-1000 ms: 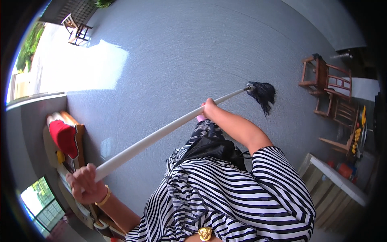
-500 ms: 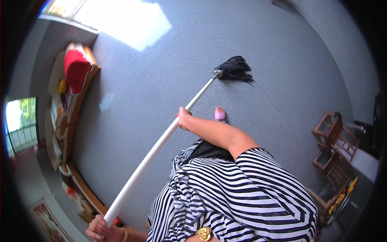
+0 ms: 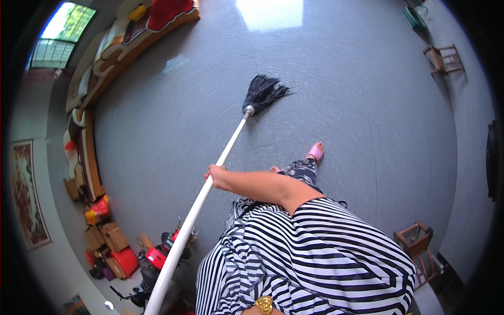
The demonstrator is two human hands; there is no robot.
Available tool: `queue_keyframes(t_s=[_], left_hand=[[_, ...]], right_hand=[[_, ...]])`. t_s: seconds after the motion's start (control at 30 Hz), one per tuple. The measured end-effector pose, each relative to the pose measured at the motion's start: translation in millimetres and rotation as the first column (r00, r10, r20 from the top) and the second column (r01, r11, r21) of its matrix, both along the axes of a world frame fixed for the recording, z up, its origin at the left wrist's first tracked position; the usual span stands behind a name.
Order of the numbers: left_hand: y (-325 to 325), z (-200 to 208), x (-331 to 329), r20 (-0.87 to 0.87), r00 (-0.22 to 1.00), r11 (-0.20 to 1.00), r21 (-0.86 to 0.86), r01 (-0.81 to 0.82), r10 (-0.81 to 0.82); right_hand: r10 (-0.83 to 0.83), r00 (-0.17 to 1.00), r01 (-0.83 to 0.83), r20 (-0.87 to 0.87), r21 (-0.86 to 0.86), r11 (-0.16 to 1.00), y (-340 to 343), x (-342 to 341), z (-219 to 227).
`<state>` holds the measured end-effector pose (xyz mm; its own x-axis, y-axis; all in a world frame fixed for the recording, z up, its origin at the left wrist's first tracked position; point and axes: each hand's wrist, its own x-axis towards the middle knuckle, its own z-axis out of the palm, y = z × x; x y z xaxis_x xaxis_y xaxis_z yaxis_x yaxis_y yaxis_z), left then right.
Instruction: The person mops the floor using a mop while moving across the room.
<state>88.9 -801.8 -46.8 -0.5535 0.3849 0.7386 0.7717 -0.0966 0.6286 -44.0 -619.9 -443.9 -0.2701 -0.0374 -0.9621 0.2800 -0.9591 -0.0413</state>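
Note:
A mop with a long white handle [image 3: 191, 220] slants from the lower left edge up to the middle of the head view. Its dark, stringy mop head [image 3: 263, 93] lies spread on the grey floor. My right hand [image 3: 216, 177] is closed around the handle partway up, with that bare forearm crossing in front of my striped top. The handle's upper end runs out of the picture at the bottom, and my left hand is out of sight there. A foot of mine in a pink slipper [image 3: 315, 151] stands to the right of the mop.
A long sofa [image 3: 86, 152] with a red cover [image 3: 167, 13] lines the left wall. Cardboard boxes [image 3: 114, 236] and a red and black scooter [image 3: 156, 257] stand at the lower left. Wooden chairs [image 3: 444, 59] are along the right, one more [image 3: 415, 237] nearer me.
My view has turned, so the sofa sits higher and the boxes and scooter have come in. The mop head now lies left of my slippered foot. My left hand has left the picture.

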Motion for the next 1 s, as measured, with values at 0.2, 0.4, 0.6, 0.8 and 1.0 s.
queue_keyframes(t_s=[0.2, 0.4, 0.6, 0.8, 1.0], left_hand=[[11, 22, 10, -0.314, 0.808, 0.867, 0.174, -0.468, 0.499], [-38, 30, -27, -0.261, 0.564, 0.608, 0.14, -0.781, 0.784], [-44, -3, -82, 0.113, 0.703, 0.682, 0.176, -0.71, 0.702], [39, -60, -139, 0.226, 0.909, 0.911, 0.143, -0.387, 0.351], [174, -103, -177, 0.227, 0.969, 0.989, 0.126, 0.075, -0.102]], right_hand=[[0.303, 0.952, -0.304, -0.037, -0.043, 0.952, -50, 34, 30], [0.456, 0.884, -0.461, -0.099, -0.021, 0.887, -31, 52, 39], [0.382, 0.924, -0.381, -0.005, 0.072, 0.922, 37, 59, 33], [0.23, 0.971, -0.23, 0.062, -0.016, 0.973, 133, 84, -11], [-0.222, 0.973, 0.211, 0.067, 0.143, 0.967, 255, 136, -37]])
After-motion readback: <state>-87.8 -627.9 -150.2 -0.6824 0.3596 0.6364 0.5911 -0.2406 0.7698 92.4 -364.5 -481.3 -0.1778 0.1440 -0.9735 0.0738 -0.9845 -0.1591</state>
